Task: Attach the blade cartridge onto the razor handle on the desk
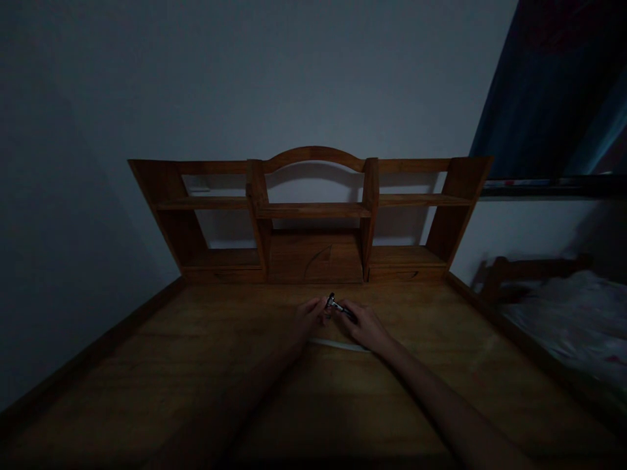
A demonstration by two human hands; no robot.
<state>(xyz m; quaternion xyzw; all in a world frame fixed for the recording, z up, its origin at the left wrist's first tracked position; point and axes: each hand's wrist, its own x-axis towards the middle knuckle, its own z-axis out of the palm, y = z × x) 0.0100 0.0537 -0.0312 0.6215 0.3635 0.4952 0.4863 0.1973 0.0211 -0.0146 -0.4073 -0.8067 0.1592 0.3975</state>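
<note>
In the dim head view, a small black and silver razor (337, 304) is held up over the wooden desk, its T-shaped head tilted up to the left. The fingers of my right hand (365, 325) are closed round its dark handle. At the head end, my left hand (307, 318) has its fingertips pinched against the razor. A thin whitish strip (337, 344) lies on the desk just below both hands. Its material is too dark to tell.
The wooden desktop (196, 365) spreads around my arms. Along its back edge stands a wooden shelf unit (313, 210) with small drawers against a pale wall. To the right are a dark blue curtain (533, 111) and a bed with pale bedding (573, 320).
</note>
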